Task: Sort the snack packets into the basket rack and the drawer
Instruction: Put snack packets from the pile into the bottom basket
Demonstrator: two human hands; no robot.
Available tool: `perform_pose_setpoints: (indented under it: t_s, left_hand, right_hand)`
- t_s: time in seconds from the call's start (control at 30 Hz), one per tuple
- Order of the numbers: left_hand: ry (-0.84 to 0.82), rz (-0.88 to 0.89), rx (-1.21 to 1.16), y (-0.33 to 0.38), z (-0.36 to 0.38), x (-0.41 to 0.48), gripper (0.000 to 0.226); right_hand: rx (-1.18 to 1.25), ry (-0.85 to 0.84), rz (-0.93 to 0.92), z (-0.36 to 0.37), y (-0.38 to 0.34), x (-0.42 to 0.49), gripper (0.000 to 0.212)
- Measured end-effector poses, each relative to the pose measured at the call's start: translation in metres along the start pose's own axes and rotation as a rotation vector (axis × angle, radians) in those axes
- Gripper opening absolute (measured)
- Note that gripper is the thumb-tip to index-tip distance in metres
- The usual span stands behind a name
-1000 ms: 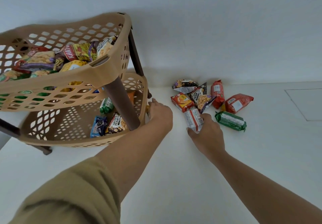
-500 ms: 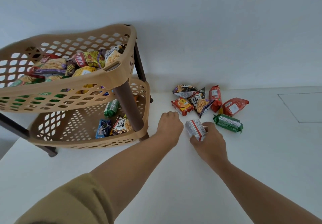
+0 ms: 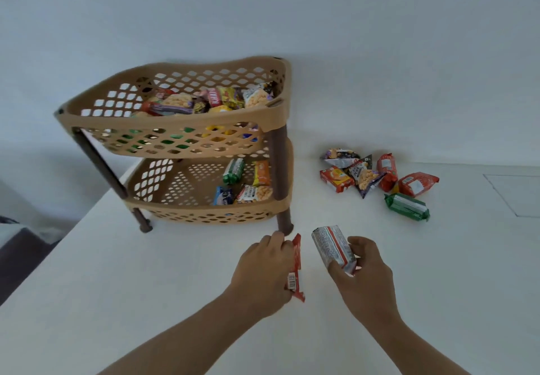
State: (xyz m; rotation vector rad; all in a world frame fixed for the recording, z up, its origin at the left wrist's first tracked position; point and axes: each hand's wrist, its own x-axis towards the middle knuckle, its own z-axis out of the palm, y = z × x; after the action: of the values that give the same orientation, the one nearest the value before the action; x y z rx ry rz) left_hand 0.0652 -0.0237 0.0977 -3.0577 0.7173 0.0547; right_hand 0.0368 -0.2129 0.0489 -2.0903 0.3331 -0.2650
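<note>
Tan perforated plastic, the two-tier basket rack (image 3: 187, 138) stands ahead and to the left of both hands, its brown front leg just beyond the left hand (image 3: 263, 272), which is the nearer of the two. That hand is wrapped around a slim red foil packet (image 3: 295, 269) whose long axis points toward the rack, while the right hand (image 3: 361, 275) pinches a silver-and-red wrapped packet (image 3: 333, 247) angled up and to the left. The loose pile of packets (image 3: 377, 179) lies ahead and right of the right hand; no drawer is visible.
</note>
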Motion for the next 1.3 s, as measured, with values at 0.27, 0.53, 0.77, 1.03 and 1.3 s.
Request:
perform_pose_setpoints:
  t_s: [0.27, 0.53, 0.77, 1.03, 1.3]
  left_hand:
    - [0.243, 0.043, -0.054, -0.097, -0.027, -0.048, 0.077]
    - [0.314, -0.034, -0.143, -0.197, -0.049, -0.072, 0.076]
    - [0.31, -0.099, -0.209, -0.248, -0.054, -0.067, 0.079]
    - [0.255, -0.176, -0.296, -0.276, -0.055, -0.016, 0.069]
    - [0.174, -0.19, -0.251, -0.295, -0.052, 0.059, 0.07]
  right_hand:
    - [0.039, -0.023, -0.062, 0.051, -0.061, -0.041, 0.05]
    - [0.047, -0.021, -0.11, 0.109, -0.108, -0.061, 0.053]
    - [0.029, -0.021, -0.154, 0.143, -0.147, -0.051, 0.045]
    - [-0.016, -0.017, -0.178, 0.158, -0.173, 0.003, 0.041]
    - [-0.08, -0.053, -0.165, 0.184, -0.18, 0.073, 0.036]
